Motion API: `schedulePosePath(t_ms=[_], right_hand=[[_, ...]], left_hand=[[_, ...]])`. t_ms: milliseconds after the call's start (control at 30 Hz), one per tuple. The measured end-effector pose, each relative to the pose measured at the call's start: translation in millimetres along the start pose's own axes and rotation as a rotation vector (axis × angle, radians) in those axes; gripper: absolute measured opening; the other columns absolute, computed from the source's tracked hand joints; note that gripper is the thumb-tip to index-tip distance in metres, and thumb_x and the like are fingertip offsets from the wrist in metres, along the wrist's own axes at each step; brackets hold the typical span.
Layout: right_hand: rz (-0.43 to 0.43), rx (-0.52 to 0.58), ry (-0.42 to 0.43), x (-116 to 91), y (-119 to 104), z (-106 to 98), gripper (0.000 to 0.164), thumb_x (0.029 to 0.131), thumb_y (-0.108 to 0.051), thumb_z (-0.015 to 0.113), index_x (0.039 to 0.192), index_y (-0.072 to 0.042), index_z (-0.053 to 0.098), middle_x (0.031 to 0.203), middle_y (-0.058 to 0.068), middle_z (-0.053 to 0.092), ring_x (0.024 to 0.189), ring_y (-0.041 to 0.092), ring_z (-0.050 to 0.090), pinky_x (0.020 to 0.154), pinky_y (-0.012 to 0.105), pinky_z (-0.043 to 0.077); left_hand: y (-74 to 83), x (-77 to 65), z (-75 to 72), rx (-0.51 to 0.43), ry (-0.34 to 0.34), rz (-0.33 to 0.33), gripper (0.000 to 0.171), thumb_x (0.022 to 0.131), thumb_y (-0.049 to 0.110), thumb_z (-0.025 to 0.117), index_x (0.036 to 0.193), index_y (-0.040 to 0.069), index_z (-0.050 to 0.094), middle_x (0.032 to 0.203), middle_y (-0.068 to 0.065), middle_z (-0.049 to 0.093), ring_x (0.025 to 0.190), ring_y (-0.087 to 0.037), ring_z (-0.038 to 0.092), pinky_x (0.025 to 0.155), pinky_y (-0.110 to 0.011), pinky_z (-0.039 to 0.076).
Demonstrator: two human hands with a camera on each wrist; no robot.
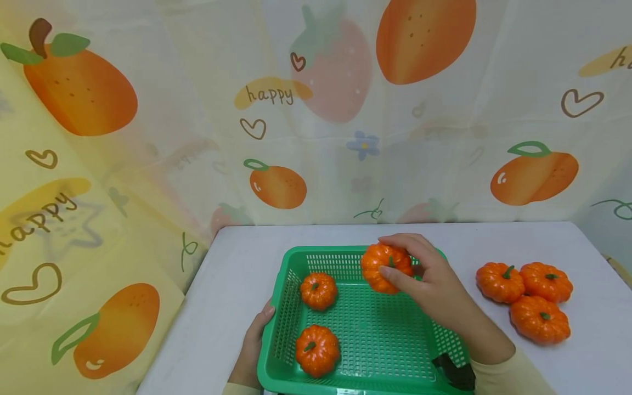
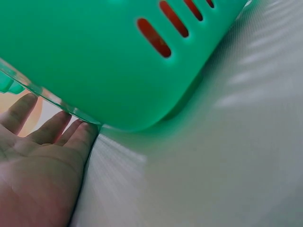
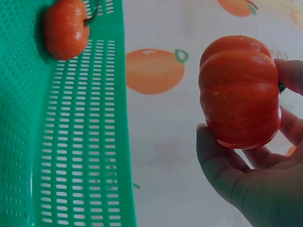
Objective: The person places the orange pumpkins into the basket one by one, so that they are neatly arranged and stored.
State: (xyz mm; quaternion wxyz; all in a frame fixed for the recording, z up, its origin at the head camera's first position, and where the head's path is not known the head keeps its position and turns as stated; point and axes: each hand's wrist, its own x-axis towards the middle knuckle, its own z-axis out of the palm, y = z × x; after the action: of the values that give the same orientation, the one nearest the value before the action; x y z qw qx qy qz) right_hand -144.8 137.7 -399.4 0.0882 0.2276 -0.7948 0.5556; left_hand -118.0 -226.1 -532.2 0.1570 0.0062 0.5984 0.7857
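My right hand point(image 1: 439, 288) holds a small orange pumpkin point(image 1: 379, 267) above the back part of a green plastic basket point(image 1: 274, 329). In the right wrist view, the thumb and fingers grip the ribbed pumpkin point(image 3: 240, 92) from both sides. Two more pumpkins lie inside the basket along its left side, one toward the back point(image 1: 319, 291) and one toward the front point(image 1: 317, 351). My left hand point(image 1: 254, 345) touches the basket's left outer side. Its fingers reach straight to the basket wall in the left wrist view, and the hand point(image 2: 42, 165) wraps round nothing visible there.
Three orange pumpkins point(image 1: 540, 320) sit in a cluster on the white table point(image 1: 227, 263), right of the basket. A black patch point(image 1: 454, 371) covers the basket's front right corner. A fruit-patterned cloth point(image 1: 336, 181) hangs behind the table and to the left.
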Motion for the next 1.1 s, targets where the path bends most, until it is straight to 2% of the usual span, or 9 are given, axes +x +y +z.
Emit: schedulePosePath(t_ms=[333, 533, 700, 933, 1100], right_hand=[[0.012, -0.023, -0.046, 8, 0, 12, 0.04, 0.105, -0.016, 0.076, 0.145, -0.016, 0.068, 0.143, 0.004, 0.06, 0.118, 0.023, 0.059, 0.085, 0.036, 0.058], [0.028, 0.014, -0.083, 14, 2, 17, 0.04, 0.106, -0.018, 0.076, 0.145, -0.015, 0.067, 0.144, 0.005, 0.06, 0.117, 0.025, 0.059, 0.085, 0.036, 0.061], [0.074, 0.054, -0.114, 18, 7, 22, 0.042, 0.106, -0.02, 0.076, 0.146, -0.012, 0.066, 0.143, 0.009, 0.058, 0.114, 0.029, 0.061, 0.084, 0.037, 0.062], [0.118, -0.025, -0.182, 24, 19, 37, 0.044, 0.107, -0.028, 0.075, 0.148, -0.014, 0.065, 0.144, 0.007, 0.058, 0.122, 0.027, 0.059, 0.097, 0.047, 0.056], [0.134, -0.058, -0.205, 25, 25, 43, 0.044, 0.107, -0.029, 0.075, 0.148, -0.015, 0.066, 0.141, 0.006, 0.06, 0.122, 0.026, 0.059, 0.1, 0.051, 0.053]], left_hand=[[1.5, 0.0, 1.2, -0.016, -0.014, -0.014, 0.072, 0.113, 0.057, 0.033, 0.177, 0.03, 0.014, 0.179, -0.012, 0.016, 0.158, -0.043, 0.025, 0.117, -0.059, 0.036], [0.1, 2.8, 1.8, -0.002, 0.01, 0.006, 0.074, 0.112, 0.055, 0.035, 0.177, 0.027, 0.014, 0.179, -0.016, 0.016, 0.158, -0.046, 0.025, 0.115, -0.06, 0.04], [-0.5, 3.5, 2.2, 0.004, 0.015, 0.019, 0.075, 0.112, 0.054, 0.035, 0.177, 0.025, 0.012, 0.179, -0.017, 0.014, 0.158, -0.047, 0.024, 0.115, -0.061, 0.04], [-0.3, 1.1, 0.7, 0.0, 0.005, -0.006, 0.073, 0.112, 0.058, 0.033, 0.177, 0.03, 0.013, 0.179, -0.013, 0.015, 0.159, -0.045, 0.022, 0.116, -0.061, 0.038], [-2.6, 2.7, -0.6, 0.016, 0.018, -0.004, 0.076, 0.111, 0.058, 0.034, 0.177, 0.028, 0.012, 0.18, -0.014, 0.013, 0.159, -0.047, 0.02, 0.115, -0.062, 0.039]])
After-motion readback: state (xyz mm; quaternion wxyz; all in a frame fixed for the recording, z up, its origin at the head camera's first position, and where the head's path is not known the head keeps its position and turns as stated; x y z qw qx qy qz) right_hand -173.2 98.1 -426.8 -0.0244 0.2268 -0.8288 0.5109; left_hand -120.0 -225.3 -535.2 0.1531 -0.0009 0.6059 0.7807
